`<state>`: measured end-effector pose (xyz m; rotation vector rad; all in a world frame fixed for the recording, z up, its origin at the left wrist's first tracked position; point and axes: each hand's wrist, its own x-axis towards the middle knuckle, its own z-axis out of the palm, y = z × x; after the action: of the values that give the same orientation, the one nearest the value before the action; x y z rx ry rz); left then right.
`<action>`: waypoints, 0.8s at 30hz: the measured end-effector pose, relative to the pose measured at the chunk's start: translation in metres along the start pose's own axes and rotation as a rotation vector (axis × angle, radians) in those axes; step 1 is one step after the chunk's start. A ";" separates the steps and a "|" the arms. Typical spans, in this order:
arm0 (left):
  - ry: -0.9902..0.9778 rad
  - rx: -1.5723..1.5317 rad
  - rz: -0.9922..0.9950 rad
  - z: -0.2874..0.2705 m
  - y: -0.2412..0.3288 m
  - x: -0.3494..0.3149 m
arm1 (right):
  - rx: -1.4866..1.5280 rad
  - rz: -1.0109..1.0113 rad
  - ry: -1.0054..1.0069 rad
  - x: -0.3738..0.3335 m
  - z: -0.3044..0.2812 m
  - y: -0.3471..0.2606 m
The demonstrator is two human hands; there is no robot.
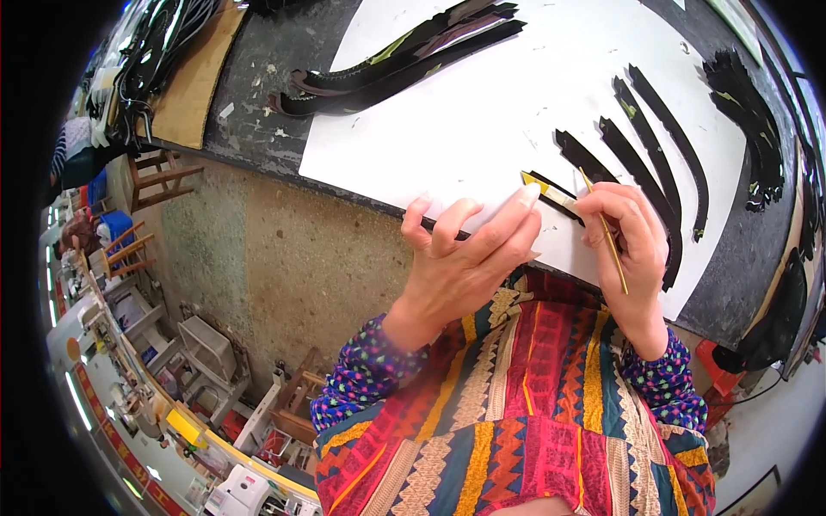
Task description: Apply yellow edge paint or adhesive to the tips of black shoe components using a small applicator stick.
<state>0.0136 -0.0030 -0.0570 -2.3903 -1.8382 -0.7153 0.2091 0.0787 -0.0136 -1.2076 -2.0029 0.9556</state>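
My right hand (632, 236) is closed, pinching a thin brass-coloured stick (613, 252) between thumb and fingers. Just left of it, a short black strip with a yellow and cream upper side (535, 181) lies near the front edge of a white sheet (413, 146). The index fingertip of my left hand (473, 249) presses on that strip. Its other fingers are spread and bent over the table edge, with the thumb partly hidden beneath. Several curved black strips (651, 163) fan out on the sheet beyond my right hand.
A stack of long black strips (404, 69) lies at the sheet's far left. Another black bundle (747, 129) is on the dark table (275, 52) at right. Cardboard (194, 86) with black pieces sits at far left. Wooden stools (163, 181) and sewing machines stand left on the floor.
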 end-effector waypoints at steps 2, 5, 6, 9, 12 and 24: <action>0.005 -0.005 -0.028 0.002 0.001 0.000 | -0.032 -0.027 0.005 0.000 0.001 -0.002; 0.005 0.017 -0.024 0.002 0.003 -0.002 | -0.082 -0.063 0.004 -0.002 0.001 -0.004; 0.003 0.018 -0.026 0.002 0.003 -0.002 | -0.081 -0.062 0.001 -0.002 0.002 -0.004; -0.002 0.022 -0.032 0.001 0.004 -0.001 | -0.117 -0.086 0.023 -0.004 0.004 -0.005; 0.001 0.020 -0.040 0.000 0.005 -0.001 | -0.143 -0.148 0.047 -0.004 0.006 -0.005; -0.002 0.066 -0.081 0.001 0.009 0.001 | -0.148 -0.176 0.054 -0.003 0.008 -0.001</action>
<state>0.0228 -0.0044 -0.0551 -2.2895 -1.9368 -0.6486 0.2038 0.0732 -0.0171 -1.0996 -2.1268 0.6928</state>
